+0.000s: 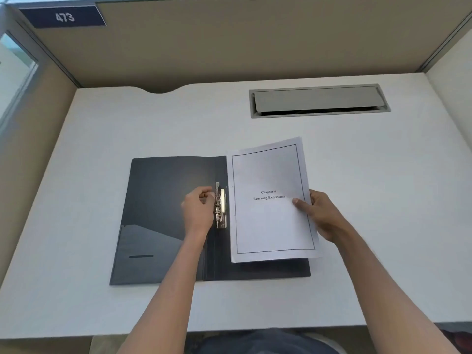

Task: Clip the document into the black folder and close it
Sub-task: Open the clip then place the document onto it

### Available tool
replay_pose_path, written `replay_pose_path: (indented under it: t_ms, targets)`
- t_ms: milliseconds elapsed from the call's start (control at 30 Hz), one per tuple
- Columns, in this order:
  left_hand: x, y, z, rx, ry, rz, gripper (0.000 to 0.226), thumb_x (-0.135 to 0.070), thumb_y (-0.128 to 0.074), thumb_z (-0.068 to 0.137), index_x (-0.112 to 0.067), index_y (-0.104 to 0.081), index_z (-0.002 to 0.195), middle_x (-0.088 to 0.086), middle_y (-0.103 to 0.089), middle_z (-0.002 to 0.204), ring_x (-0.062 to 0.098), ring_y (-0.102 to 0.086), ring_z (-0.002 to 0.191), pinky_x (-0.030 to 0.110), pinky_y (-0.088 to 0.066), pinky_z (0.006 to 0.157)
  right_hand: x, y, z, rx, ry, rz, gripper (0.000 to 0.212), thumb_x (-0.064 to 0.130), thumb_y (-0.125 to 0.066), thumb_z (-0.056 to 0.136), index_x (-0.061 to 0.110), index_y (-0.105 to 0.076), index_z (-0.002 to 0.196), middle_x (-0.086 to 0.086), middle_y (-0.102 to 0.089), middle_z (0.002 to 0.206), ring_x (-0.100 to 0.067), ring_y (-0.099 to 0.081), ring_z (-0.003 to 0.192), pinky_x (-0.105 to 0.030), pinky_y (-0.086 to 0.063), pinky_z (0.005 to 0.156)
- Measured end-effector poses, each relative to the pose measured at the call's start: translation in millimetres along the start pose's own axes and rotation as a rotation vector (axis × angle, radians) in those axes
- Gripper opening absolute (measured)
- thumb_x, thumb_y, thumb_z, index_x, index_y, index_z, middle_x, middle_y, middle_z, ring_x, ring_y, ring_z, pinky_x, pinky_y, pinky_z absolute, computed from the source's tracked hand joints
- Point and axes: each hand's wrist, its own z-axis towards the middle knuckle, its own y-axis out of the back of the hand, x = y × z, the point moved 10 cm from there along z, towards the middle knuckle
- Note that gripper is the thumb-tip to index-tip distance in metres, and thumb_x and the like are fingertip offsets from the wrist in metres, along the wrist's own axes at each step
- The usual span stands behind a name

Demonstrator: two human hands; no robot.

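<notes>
The black folder (158,215) lies open flat on the white desk, its metal clip (221,209) standing along the spine. My left hand (198,213) pinches the clip's lever from the left side. The white document (270,223), titled "Chapter 6 Learning Experience", lies slightly tilted over the folder's right half, its left edge just right of the clip. My right hand (320,215) grips the document's right edge, thumb on top of the page.
A grey cable hatch (319,100) is set into the white desk (102,129) at the back right. Beige partition walls (255,42) enclose the desk on the back and both sides. A number plate "473" (63,17) hangs at upper left.
</notes>
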Motion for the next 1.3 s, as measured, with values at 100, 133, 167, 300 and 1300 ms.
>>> replay_pose_path:
  t_ms: [100, 133, 167, 300, 1300]
  targets:
    - [6.8, -2.0, 3.4, 0.035, 0.001, 0.062, 0.028, -0.014, -0.068, 0.099, -0.006, -0.074, 0.125, 0.004, -0.077, 0.101, 0.019, -0.07, 0.096, 0.028, -0.053, 0.091, -3.1, 8.4, 0.7, -0.03, -0.018, -0.01, 0.022, 0.008, -0.06, 0.101, 0.008, -0.07, 0.121, -0.01, -0.079, 0.111, -0.026, -0.077, 0.097, -0.035, -0.063, 0.077]
    - [9.4, -4.5, 4.8, 0.052, 0.009, 0.067, 0.03, -0.015, -0.069, 0.098, -0.005, -0.073, 0.126, 0.003, -0.076, 0.096, 0.02, -0.07, 0.095, 0.028, -0.051, 0.089, -3.7, 8.8, 2.0, -0.032, -0.021, -0.02, 0.023, 0.008, -0.059, 0.101, 0.008, -0.07, 0.122, -0.01, -0.079, 0.111, -0.026, -0.077, 0.097, -0.036, -0.063, 0.079]
    - [12.1, -7.4, 5.9, 0.07, 0.023, 0.067, 0.031, -0.017, -0.071, 0.098, -0.005, -0.073, 0.127, 0.001, -0.076, 0.092, 0.02, -0.069, 0.093, 0.028, -0.05, 0.088, -4.6, 8.3, 3.2, -0.032, -0.026, -0.029, 0.023, 0.009, -0.059, 0.101, 0.008, -0.069, 0.123, -0.009, -0.078, 0.112, -0.026, -0.077, 0.098, -0.037, -0.063, 0.08]
    - [23.3, -15.4, 9.1, 0.109, 0.083, 0.059, 0.036, -0.022, -0.073, 0.096, -0.008, -0.072, 0.129, -0.008, -0.072, 0.085, 0.012, -0.066, 0.084, 0.027, -0.049, 0.084, -9.7, 0.3, 8.8, -0.026, -0.042, -0.026, 0.023, 0.008, -0.059, 0.102, 0.009, -0.069, 0.122, -0.006, -0.079, 0.111, -0.025, -0.077, 0.099, -0.035, -0.063, 0.079]
    - [27.4, -18.6, 8.4, 0.184, 0.061, 0.045, 0.026, -0.012, -0.067, 0.094, -0.019, -0.08, 0.116, -0.009, -0.075, 0.082, 0.008, -0.064, 0.073, 0.021, -0.049, 0.066, -33.5, -24.0, 25.1, -0.075, -0.14, -0.114, 0.007, 0.012, -0.064, 0.1, 0.018, -0.068, 0.098, 0.01, -0.081, 0.085, -0.007, -0.077, 0.077, -0.021, -0.059, 0.06]
